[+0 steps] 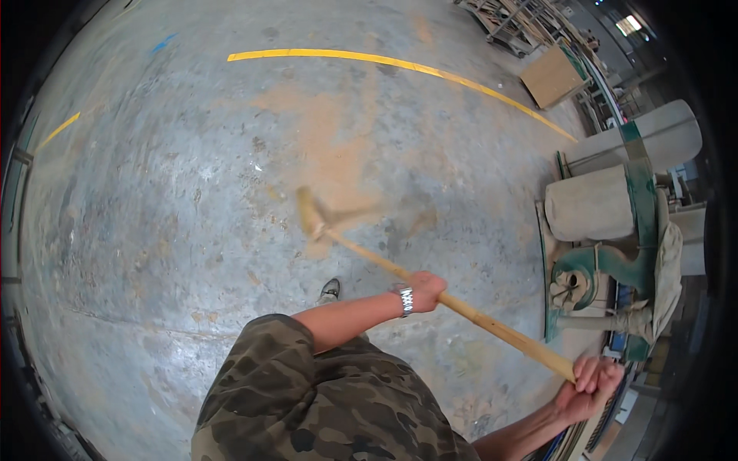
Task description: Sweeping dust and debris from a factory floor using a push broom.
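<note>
A long wooden broom handle (500, 329) slants across the view from lower right to the middle. My left hand (425, 292), with a metal-banded watch at the wrist, is closed around its middle part. Near the top end, my right hand (590, 386) also grips the handle, its fingers curled over it. At the far end the broom head (309, 211) is smeared by motion, low over or touching the floor; I cannot tell which. Around and beyond it lies a tan streak of sawdust-like powder (330, 150) on the grey concrete floor (177, 207).
To the right stands a green machine (615, 265) with pale cloth bags (590, 203). A brown board (552, 75) leans by a loaded rack (507, 23) at the far right. A yellow floor line (369, 58) runs across the far side. My shoe (330, 289) is behind the broom head.
</note>
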Motion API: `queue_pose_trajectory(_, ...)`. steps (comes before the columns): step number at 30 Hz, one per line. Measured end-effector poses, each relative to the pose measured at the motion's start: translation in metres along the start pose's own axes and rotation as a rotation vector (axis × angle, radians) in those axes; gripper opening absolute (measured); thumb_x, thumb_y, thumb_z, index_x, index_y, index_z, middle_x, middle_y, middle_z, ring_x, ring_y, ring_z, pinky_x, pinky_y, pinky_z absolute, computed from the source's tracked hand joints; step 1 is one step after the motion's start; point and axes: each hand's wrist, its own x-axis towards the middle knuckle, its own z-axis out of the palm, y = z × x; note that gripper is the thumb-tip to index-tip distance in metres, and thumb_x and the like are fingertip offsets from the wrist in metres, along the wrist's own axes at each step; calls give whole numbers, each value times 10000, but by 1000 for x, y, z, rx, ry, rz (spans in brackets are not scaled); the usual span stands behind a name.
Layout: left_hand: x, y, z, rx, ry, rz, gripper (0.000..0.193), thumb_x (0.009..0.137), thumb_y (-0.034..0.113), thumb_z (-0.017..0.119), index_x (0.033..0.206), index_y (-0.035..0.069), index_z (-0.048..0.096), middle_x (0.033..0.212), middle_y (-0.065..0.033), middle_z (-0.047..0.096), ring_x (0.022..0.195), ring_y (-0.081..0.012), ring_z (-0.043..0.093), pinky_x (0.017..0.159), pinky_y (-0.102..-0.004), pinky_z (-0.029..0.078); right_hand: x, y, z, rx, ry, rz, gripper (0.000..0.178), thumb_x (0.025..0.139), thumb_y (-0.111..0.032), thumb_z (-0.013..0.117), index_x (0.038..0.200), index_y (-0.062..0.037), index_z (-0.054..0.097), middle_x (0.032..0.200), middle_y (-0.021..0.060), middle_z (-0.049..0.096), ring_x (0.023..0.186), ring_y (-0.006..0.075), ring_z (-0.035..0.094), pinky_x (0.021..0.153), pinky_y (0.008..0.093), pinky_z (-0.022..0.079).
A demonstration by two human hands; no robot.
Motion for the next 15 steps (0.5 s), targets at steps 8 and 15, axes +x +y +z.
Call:
queue_pose_trajectory(8, 92, -18, -24, -96, 278, 227, 167, 791, 206, 680, 743, 102, 558, 754, -119, 610, 774, -363, 607, 707, -470, 475, 9, 15, 79, -308, -396, -268, 51, 926, -48, 508, 890, -58, 474, 606, -6, 418, 426, 83, 406, 490, 263, 398)
queue_pose_trajectory(15, 12, 47, -69, -55, 148, 141, 252, 846, 273, 686, 731, 97, 548, 718, -130, 587, 739, -372, 597, 664, -476, 456, 41, -29, 22, 85, -397, -315, 127, 934, -79, 574, 1039, -9, 561, 619, 58, 469, 508, 188, 472, 478, 349, 420)
